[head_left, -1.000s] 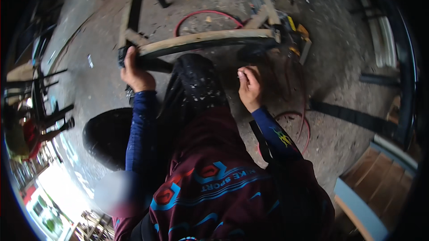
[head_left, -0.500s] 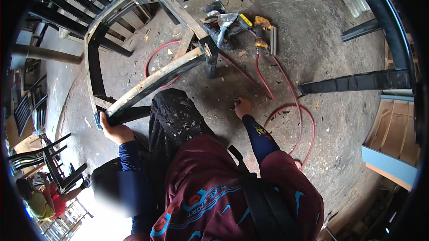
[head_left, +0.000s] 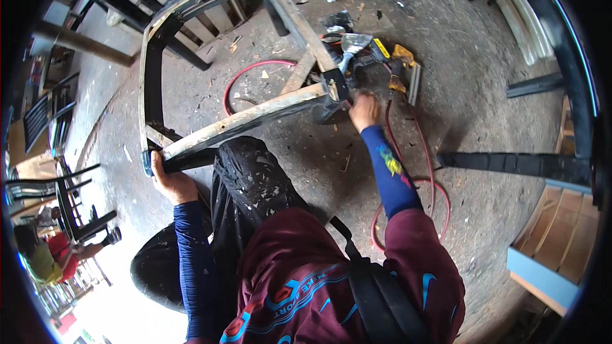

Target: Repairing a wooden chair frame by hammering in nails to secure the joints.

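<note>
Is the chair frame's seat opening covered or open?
Open. No panel spans the chair frame, held at one corner by the left hand; the floor and a curve of red hose show through.

Rough bare wood atop the chair frame (head_left: 244,121), gritty matt floor (head_left: 478,216), white-flecked cloth trousers (head_left: 248,172)

The left hand (head_left: 173,182) holds one corner of a wooden chair frame (head_left: 245,121), and the right hand (head_left: 365,112) is close to another corner, but it's blurry, so I can't tell if it touches. On the gray floor (head_left: 481,105) past that hand are a scraper (head_left: 354,43), a yellow tool (head_left: 401,68) and a loopy red hose (head_left: 428,146). Far left, a person (head_left: 56,260) is near a black chair (head_left: 94,225).
</note>
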### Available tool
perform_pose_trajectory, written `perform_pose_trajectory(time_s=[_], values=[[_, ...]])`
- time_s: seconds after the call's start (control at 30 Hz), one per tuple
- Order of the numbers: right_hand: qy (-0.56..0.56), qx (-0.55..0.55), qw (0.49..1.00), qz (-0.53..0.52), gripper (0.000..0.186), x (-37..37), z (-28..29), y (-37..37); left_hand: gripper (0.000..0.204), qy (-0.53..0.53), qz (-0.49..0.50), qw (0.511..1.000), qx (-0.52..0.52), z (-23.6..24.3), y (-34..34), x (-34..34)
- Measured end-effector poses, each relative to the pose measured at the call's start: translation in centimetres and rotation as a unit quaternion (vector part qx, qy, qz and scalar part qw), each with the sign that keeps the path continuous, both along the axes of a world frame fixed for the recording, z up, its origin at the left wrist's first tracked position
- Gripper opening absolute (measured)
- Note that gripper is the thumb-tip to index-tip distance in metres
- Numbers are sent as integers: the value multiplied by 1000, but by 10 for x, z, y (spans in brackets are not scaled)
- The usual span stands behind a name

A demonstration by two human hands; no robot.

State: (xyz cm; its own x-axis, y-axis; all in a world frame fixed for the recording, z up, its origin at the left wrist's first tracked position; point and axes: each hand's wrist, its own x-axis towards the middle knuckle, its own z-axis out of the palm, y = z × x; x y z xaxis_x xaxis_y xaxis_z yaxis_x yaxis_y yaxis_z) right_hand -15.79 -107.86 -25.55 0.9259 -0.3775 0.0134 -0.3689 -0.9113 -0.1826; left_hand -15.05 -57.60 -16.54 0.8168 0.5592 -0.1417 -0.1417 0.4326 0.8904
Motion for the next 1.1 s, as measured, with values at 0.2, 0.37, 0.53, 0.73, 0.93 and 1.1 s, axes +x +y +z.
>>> perform_pose_trajectory(time_s=[0.2, 0.37, 0.53, 0.73, 0.93, 1.1], values=[[-50, -27, 998, 21, 20, 85, -51, -55, 37, -9, 33, 999, 10, 2, -1, 0], [-28, 99, 994, -42, 39, 80, -166, -119, 30, 13, 49, 998, 24, 32, -42, 10], [-392, 225, 888, 88, 26, 115, -70, -146, 31, 47, 37, 994, 95, 42, -28, 1], [-563, 220, 761, 234, 21, 154, 323, 122, 41, 56, 22, 997, 54, 50, -32, -10], [-193, 191, 793, 546, 42, 208, 386, 353, 54, 52, 23, 997, 54, 45, -35, -7], [38, 190, 873, 448, 65, 275, 386, 498, 55, 67, 44, 995, 58, 49, -35, -8]])
